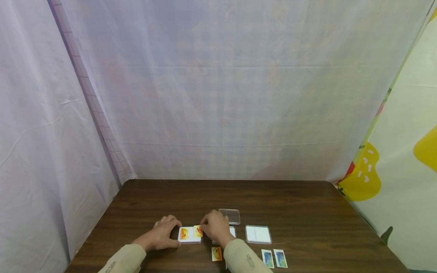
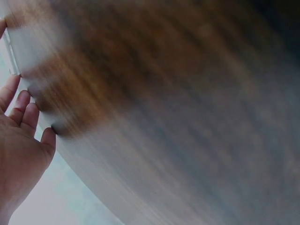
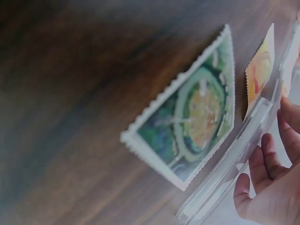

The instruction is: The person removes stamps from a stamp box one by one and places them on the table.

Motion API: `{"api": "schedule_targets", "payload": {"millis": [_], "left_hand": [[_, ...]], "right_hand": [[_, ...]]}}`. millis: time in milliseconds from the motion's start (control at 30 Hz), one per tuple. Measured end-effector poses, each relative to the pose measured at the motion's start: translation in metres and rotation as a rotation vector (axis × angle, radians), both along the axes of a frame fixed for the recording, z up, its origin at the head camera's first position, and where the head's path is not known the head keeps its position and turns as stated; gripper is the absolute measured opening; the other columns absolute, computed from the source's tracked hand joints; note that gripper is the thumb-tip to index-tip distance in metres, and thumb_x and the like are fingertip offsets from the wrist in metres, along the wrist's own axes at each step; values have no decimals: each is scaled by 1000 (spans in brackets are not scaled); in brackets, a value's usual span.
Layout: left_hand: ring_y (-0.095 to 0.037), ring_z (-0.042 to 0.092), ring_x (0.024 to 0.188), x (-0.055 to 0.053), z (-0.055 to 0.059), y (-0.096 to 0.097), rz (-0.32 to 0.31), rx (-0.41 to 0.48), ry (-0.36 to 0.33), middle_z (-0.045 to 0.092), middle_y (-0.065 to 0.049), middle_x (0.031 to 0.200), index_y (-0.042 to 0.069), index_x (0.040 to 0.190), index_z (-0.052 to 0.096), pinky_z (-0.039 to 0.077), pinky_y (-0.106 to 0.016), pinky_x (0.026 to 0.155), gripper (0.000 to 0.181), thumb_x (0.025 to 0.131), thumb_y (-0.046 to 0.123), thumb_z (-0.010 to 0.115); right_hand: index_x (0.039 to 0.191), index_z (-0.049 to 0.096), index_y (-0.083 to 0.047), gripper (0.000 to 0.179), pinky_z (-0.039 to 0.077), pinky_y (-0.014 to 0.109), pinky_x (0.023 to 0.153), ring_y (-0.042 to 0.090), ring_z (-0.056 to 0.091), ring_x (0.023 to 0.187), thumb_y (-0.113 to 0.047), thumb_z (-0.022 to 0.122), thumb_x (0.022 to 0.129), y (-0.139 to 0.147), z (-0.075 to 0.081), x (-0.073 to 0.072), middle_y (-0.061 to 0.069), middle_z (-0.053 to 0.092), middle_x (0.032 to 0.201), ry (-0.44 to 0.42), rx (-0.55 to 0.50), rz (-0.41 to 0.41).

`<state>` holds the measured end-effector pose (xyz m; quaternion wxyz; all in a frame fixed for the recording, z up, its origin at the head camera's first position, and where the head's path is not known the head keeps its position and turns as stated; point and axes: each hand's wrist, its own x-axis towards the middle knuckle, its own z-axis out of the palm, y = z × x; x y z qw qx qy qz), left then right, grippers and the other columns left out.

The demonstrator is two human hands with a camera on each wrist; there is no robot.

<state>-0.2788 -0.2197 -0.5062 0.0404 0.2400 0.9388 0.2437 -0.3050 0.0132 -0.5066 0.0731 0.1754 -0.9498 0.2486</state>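
Observation:
My left hand (image 1: 162, 232) spans the near end of a clear plastic case (image 1: 194, 240), thumb at one corner and forefinger at the other, holding it on the table. Its other fingers rest on the wood in the left wrist view. Inside the case, an orange-yellow stamp (image 1: 184, 233) lies on the left part of the white insert. My right hand (image 1: 217, 227) pinches another orange-yellow stamp (image 1: 197, 231) over the insert's right part. Beneath the right hand is a second case (image 1: 233, 231), partly hidden. The right wrist view shows a green stamp (image 3: 201, 112) on the table.
A loose orange stamp (image 1: 216, 254) lies near the right sleeve. A clear lid (image 1: 233, 216) sits behind the right hand. Farther right are a case with white insert (image 1: 258, 234) and two blue-green stamps (image 1: 268, 258). White curtains (image 1: 222, 113) hang behind the brown table (image 1: 290, 201).

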Motion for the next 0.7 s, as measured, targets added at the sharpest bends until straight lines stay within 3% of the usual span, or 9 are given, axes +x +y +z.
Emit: {"api": "schedule_targets", "payload": {"millis": [400,700], "left_hand": [[-31,45,110,-1,-2,0,6,-3,3,49,-5,118,10,114,59,36,-57,90,51,75,34,81],[-32,45,109,0,-2,0,-3,3,21,49,-6,117,9,113,59,36,-57,89,51,74,33,81]], "right_hand": [[74,75,-19,9,42,51,79,15,59,74,-22,78,81,4,7,-2,-11,65,71,-92,-161,31],[79,75,-15,7,45,38,69,13,54,70,-21,76,82,9,10,-7,-7,63,72,-164,-241,35]]}}
